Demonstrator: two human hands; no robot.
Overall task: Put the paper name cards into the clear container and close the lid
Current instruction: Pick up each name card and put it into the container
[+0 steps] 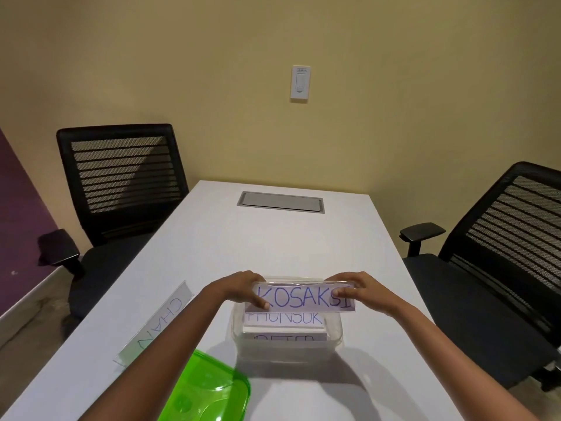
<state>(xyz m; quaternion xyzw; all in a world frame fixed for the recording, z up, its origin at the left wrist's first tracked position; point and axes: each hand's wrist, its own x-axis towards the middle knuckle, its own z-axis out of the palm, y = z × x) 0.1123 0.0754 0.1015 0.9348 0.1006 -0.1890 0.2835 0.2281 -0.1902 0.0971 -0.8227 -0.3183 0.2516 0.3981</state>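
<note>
Yellow walls back a white desk (212,253) with a black mesh chair at each side. Both forearms reach forward from the bottom edge, converging over the box (239,335). The left hand (239,288) pinches the left end of the KOSAKSI card (303,297), thumb on its face, fingers behind; the right hand (359,288) pinches the right end the same way. The card is held level, lettering toward the camera, just above the box's open top. Inside the clear box lie other cards, one reading PHUNSUK (285,319) and another below it only partly legible. Left of the left forearm, a CHAN card (158,322) lies flat on the desk. The green lid (206,390) rests on the desk, near the box's front left corner.
</note>
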